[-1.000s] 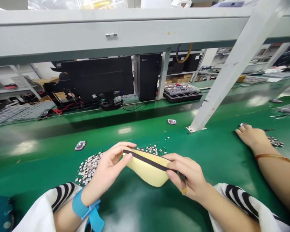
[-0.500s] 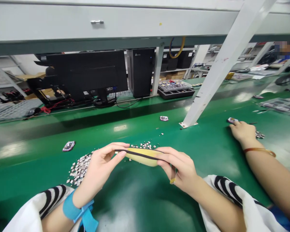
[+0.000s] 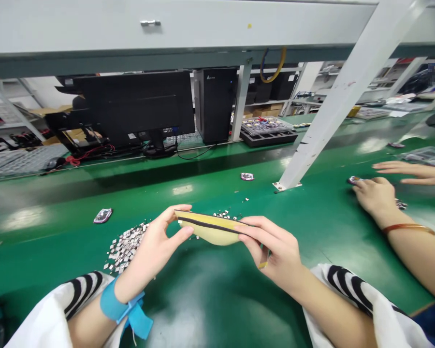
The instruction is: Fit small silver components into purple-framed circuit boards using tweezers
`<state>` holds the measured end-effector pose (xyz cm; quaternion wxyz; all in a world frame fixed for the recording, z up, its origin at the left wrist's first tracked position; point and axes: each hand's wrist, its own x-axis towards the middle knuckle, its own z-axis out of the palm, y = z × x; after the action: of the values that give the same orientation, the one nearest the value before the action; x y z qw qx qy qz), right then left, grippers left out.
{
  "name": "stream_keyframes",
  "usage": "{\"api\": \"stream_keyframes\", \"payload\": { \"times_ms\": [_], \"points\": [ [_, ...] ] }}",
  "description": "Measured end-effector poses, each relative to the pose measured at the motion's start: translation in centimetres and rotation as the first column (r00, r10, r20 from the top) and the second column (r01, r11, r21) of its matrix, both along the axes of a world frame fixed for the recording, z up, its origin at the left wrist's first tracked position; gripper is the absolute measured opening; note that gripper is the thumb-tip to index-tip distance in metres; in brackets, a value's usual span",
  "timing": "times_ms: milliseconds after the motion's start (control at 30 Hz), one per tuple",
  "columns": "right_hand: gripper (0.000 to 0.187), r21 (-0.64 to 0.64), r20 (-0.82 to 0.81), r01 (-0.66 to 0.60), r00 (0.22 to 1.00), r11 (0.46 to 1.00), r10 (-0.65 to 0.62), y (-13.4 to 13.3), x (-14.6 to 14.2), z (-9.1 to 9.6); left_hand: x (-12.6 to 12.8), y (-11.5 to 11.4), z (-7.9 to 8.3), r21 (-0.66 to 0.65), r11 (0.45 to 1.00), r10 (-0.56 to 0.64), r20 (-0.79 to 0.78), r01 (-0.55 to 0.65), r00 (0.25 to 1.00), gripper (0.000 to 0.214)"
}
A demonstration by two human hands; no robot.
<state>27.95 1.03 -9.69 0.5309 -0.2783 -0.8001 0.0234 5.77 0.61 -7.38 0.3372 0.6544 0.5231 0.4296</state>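
A thin yellow sheet (image 3: 215, 235) with black lines along it, perhaps backing paper with adhesive strips, bows downward between my hands above the green bench. My left hand (image 3: 163, 241) grips its left end, fingers behind and thumb in front; a tiny white piece shows beside the thumb. My right hand (image 3: 275, 244) pinches the right end between thumb and fingers. A narrow brownish strip with a yellow end (image 3: 263, 257) hangs among the right-hand fingers. Left of my left hand lies a heap of small white-and-dark pieces (image 3: 126, 246). More small pieces (image 3: 223, 214) are scattered behind the sheet.
Small device boards lie on the green bench (image 3: 203, 299), one at left (image 3: 103, 215), another further back (image 3: 247, 177). A co-worker's hands (image 3: 379, 195) are at right by a similar board. A slanted white post (image 3: 333, 106) rises from the bench. Monitor (image 3: 141, 111) and computer tower (image 3: 217, 106) stand behind.
The sheet has tilted, showing more of its yellow upper part, and my left fingers have lifted slightly apart from the thumb. A second co-worker's hand has come in at right.
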Motion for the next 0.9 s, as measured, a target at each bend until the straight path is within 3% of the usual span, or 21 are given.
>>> {"api": "stream_keyframes", "payload": {
  "times_ms": [233, 433, 567, 667, 767, 900],
  "points": [
    [0.015, -0.015, 0.02, 0.036, 0.999, 0.999, -0.036, -0.07, -0.17, -0.26, 0.14, -0.15, -0.05, -0.002, 1.0, -0.001, -0.001, 0.001, 1.0, 0.021],
    [0.012, -0.132, -0.055, 0.023, 0.998, 0.991, -0.03, -0.17, -0.43, -0.23, 0.57, -0.43, 0.02, -0.055, 0.997, -0.049, 0.075, 0.053, 0.996, 0.022],
    [0.012, -0.064, 0.003, 0.077, 0.997, 0.995, -0.077, -0.17, -0.48, -0.62, 0.73, -0.58, 0.08, -0.037, 0.999, -0.024, 0.064, 0.027, 0.998, 0.021],
    [0.02, -0.134, -0.034, 0.011, 0.999, 0.991, -0.016, -0.24, -0.35, -0.85, 0.8, -0.63, -0.08, -0.039, 0.999, -0.007, 0.1, 0.011, 0.995, 0.021],
    [0.035, -0.36, -0.196, -0.107, 0.98, 0.927, 0.037, -0.18, -0.23, -0.79, 0.78, -0.66, -0.44, -0.05, 0.999, -0.005, 0.138, 0.012, 0.99, 0.02],
    [0.04, -0.565, -0.343, -0.3, 0.933, 0.769, 0.111, 0.14, -0.29, -0.45, 0.54, -0.77, -0.74, -0.065, 0.998, 0.006, 0.165, 0.005, 0.986, 0.021]
  ]
}}
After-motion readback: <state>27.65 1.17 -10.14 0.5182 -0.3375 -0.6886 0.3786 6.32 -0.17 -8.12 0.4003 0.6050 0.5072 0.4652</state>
